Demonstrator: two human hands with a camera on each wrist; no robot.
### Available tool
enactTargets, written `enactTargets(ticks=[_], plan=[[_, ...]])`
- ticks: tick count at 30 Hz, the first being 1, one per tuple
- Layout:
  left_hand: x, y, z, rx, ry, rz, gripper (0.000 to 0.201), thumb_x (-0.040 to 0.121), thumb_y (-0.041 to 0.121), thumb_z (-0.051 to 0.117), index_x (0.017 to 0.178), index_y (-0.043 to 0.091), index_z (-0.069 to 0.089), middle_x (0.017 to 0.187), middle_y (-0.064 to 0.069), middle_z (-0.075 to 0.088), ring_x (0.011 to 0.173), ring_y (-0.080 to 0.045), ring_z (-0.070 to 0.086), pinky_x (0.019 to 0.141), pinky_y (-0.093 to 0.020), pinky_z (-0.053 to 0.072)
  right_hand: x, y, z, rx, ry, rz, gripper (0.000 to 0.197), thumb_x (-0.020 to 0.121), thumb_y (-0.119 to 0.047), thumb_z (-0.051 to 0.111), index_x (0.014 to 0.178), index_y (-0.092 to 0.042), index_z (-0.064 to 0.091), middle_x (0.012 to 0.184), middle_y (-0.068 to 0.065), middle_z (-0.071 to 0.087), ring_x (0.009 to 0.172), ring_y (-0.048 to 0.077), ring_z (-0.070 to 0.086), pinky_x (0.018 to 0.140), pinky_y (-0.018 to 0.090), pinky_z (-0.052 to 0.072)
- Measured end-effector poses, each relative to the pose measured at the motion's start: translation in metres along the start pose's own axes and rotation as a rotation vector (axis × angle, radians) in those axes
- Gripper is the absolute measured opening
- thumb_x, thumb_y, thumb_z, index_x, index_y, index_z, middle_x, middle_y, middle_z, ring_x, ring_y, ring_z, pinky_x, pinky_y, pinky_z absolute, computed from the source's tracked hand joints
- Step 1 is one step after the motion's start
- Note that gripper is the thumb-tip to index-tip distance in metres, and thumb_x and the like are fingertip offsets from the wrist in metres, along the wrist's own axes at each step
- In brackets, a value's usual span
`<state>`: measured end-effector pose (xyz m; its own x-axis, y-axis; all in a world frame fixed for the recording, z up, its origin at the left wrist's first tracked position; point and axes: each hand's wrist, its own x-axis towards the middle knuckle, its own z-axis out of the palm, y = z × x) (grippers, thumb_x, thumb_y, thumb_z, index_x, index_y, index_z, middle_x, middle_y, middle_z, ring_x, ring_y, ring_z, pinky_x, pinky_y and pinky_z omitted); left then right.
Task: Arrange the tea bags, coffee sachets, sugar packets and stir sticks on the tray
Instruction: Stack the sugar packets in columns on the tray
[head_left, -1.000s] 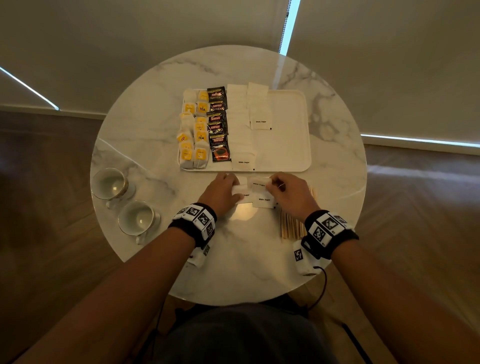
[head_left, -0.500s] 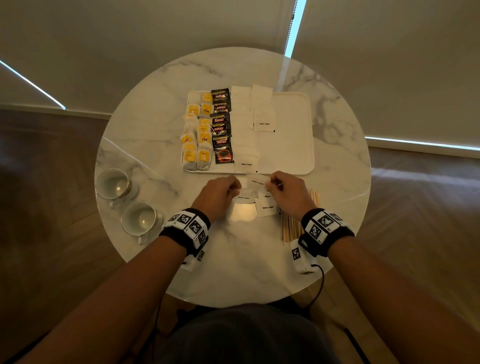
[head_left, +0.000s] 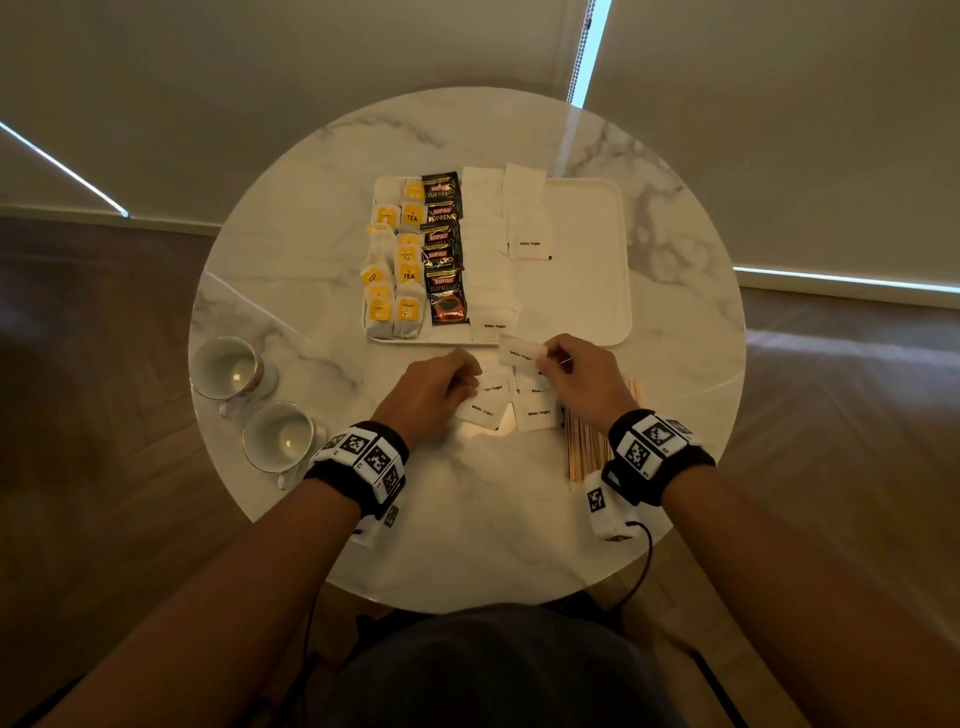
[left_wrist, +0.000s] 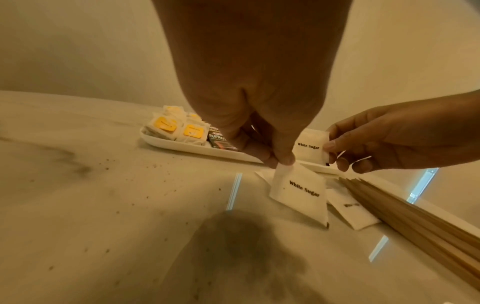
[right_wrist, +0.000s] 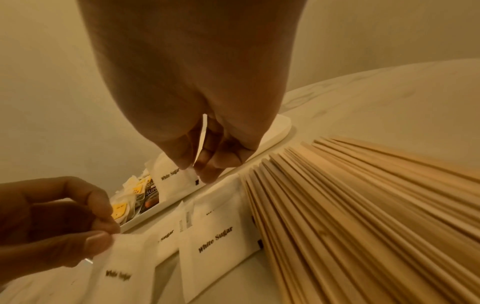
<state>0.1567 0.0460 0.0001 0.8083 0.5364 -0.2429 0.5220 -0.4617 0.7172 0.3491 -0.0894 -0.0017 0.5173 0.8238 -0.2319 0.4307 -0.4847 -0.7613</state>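
A white tray (head_left: 587, 218) on the round marble table holds yellow-tagged tea bags (head_left: 395, 260), black coffee sachets (head_left: 444, 249) and white sugar packets (head_left: 488, 244) in rows. My right hand (head_left: 571, 374) pinches one sugar packet (head_left: 522, 351) by its edge, lifted just before the tray's near rim. My left hand (head_left: 436, 387) pinches the corner of another sugar packet (left_wrist: 298, 191), whose far end rests on the table. More sugar packets (head_left: 535, 410) lie between my hands. Wooden stir sticks (head_left: 587, 447) lie in a bundle under my right wrist.
Two white cups (head_left: 228, 369) (head_left: 280, 436) on saucers stand at the table's left near edge. The right half of the tray (left_wrist: 182, 146) is bare. Wood floor surrounds the table, and window blinds hang beyond it.
My right hand has lifted its sugar packet off the pile toward the tray. The left hand has drawn back slightly and now pinches a packet by its corner.
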Motion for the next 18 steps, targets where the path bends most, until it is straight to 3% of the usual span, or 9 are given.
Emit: enactTargets(ticks=[4, 7, 11, 14, 18], plan=[[0.008, 0.006, -0.007, 0.029, 0.037, 0.103, 0.008, 0.091, 0.015, 0.064, 0.096, 0.020, 0.060, 0.093, 0.006, 0.064, 0.085, -0.008, 0.058, 0.081, -0.033, 0.053, 0.002, -0.007, 0.006, 0.026, -0.073, -0.023, 0.011, 0.094, -0.026, 0.060, 0.095, -0.016, 0.065, 0.089, -0.005, 0.068, 0.083, 0.012, 0.063, 0.076, 0.023, 0.049], [0.019, 0.013, -0.011, 0.033, 0.112, 0.145, 0.008, 0.092, 0.016, 0.063, 0.099, 0.019, 0.060, 0.097, 0.007, 0.057, 0.085, -0.005, 0.053, 0.080, -0.025, 0.050, 0.005, -0.013, 0.008, 0.057, -0.106, -0.024, 0.011, 0.095, -0.025, 0.059, 0.098, -0.017, 0.065, 0.089, -0.006, 0.069, 0.081, 0.011, 0.065, 0.078, 0.027, 0.053], [0.030, 0.019, -0.016, -0.022, 0.177, 0.090, 0.023, 0.091, 0.018, 0.065, 0.112, 0.021, 0.057, 0.112, 0.005, 0.053, 0.088, -0.004, 0.058, 0.078, -0.009, 0.047, 0.010, -0.019, 0.002, 0.123, -0.133, -0.018, 0.010, 0.096, -0.023, 0.058, 0.101, -0.016, 0.064, 0.086, -0.006, 0.070, 0.077, 0.009, 0.067, 0.071, 0.017, 0.051], [0.035, 0.024, -0.019, -0.069, 0.172, 0.053, 0.020, 0.092, 0.017, 0.065, 0.110, 0.020, 0.056, 0.102, 0.004, 0.063, 0.087, -0.006, 0.060, 0.078, -0.009, 0.044, 0.016, -0.021, -0.004, 0.130, -0.129, -0.013, 0.010, 0.095, -0.022, 0.059, 0.100, -0.016, 0.064, 0.082, -0.007, 0.070, 0.076, 0.006, 0.067, 0.071, 0.013, 0.047], [0.046, 0.028, -0.020, -0.090, 0.213, 0.032, 0.015, 0.092, 0.020, 0.064, 0.105, 0.020, 0.056, 0.095, 0.005, 0.063, 0.087, -0.006, 0.060, 0.078, -0.013, 0.047, 0.026, -0.023, -0.009, 0.103, -0.123, -0.020, 0.014, 0.091, -0.031, 0.065, 0.101, -0.021, 0.066, 0.084, -0.009, 0.070, 0.078, 0.003, 0.064, 0.073, 0.012, 0.046]])
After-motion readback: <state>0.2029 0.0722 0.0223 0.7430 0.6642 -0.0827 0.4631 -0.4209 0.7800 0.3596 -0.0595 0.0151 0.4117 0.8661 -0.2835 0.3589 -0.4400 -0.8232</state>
